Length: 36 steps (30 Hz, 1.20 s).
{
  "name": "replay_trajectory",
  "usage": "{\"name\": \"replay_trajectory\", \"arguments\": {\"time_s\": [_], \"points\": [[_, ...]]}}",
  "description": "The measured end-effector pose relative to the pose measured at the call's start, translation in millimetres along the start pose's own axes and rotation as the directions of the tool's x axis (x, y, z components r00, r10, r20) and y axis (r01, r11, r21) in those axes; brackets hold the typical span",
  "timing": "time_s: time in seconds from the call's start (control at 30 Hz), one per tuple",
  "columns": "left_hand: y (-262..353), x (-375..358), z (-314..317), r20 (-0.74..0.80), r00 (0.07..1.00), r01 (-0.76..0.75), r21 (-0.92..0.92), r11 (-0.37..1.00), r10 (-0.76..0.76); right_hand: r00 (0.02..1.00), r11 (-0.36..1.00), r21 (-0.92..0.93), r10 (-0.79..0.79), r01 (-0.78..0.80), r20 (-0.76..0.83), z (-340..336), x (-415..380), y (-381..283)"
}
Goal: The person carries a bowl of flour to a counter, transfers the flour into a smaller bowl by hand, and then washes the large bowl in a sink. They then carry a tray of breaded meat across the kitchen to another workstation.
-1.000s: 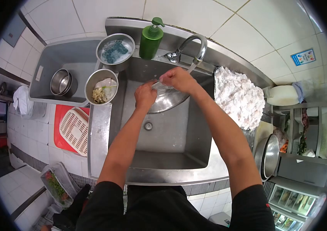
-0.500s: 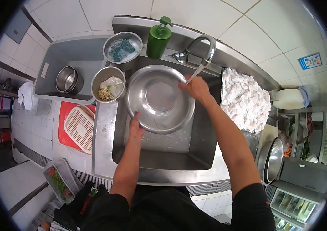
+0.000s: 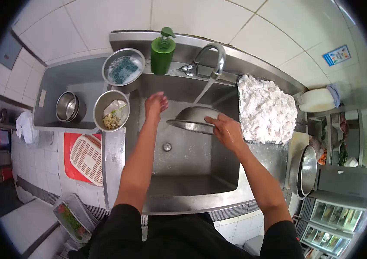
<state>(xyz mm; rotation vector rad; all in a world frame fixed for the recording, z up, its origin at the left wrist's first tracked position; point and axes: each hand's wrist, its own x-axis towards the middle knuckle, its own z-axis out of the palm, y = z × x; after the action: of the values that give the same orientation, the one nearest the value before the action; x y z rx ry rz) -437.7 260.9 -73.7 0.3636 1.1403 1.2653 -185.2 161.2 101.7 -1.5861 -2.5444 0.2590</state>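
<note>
A steel bowl (image 3: pixel 194 116) is tipped on its side over the sink (image 3: pixel 179 170), its outside facing the tap. My right hand (image 3: pixel 223 128) is closed on the bowl's right edge. Water from the curved tap (image 3: pixel 220 60) runs down onto the bowl's outer surface. To the left of the bowl, my left hand (image 3: pixel 156 105) hangs over the sink, touching nothing, with its fingers apart. The sink's round drain (image 3: pixel 167 147) shows below the bowl.
Left are a pot of scraps (image 3: pixel 111 111), a pot with a blue-green scrubber (image 3: pixel 123 70) and a grey tub (image 3: pixel 49 101). A green pump bottle (image 3: pixel 162 55) stands behind. Right, a tray holds a pale heap (image 3: pixel 266 109), near stacked bowls (image 3: pixel 308 170).
The bowl has gone from lying open side up, held by both hands, to being tipped on its side. My left hand has let go and moved up.
</note>
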Motion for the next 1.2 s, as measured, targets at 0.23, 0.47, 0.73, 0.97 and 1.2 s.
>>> {"name": "replay_trajectory", "arguments": {"time_s": [0.23,0.47,0.73,0.97,1.2], "points": [[48.8,84.3,97.5,0.183,0.960,0.250,-0.221,0.943,-0.211,0.982,0.991,0.132,0.038,-0.014,-0.184,-11.9,-89.3,7.7],[32.6,37.7,86.1,0.404,0.915,0.010,-0.063,0.998,0.016,0.941,0.989,0.140,0.000,0.051,-0.340,-15.9,-144.0,12.6],[-47.5,-37.0,-77.7,0.121,0.981,0.139,0.117,0.983,-0.153,0.390,0.843,0.441,0.534,-0.307,-0.750,-130.2,-275.9,85.9],[-108.1,-201.0,2.8,0.097,0.948,0.258,0.316,0.913,-0.302,-0.473,0.580,0.796,0.659,-0.175,-0.585,-123.8,-485.3,251.9],[-227.7,-363.1,225.1,0.537,0.636,0.243,0.542,0.804,-0.554,-0.655,0.250,0.945,0.682,-0.209,-0.325,-33.0,-548.4,361.4]]}}
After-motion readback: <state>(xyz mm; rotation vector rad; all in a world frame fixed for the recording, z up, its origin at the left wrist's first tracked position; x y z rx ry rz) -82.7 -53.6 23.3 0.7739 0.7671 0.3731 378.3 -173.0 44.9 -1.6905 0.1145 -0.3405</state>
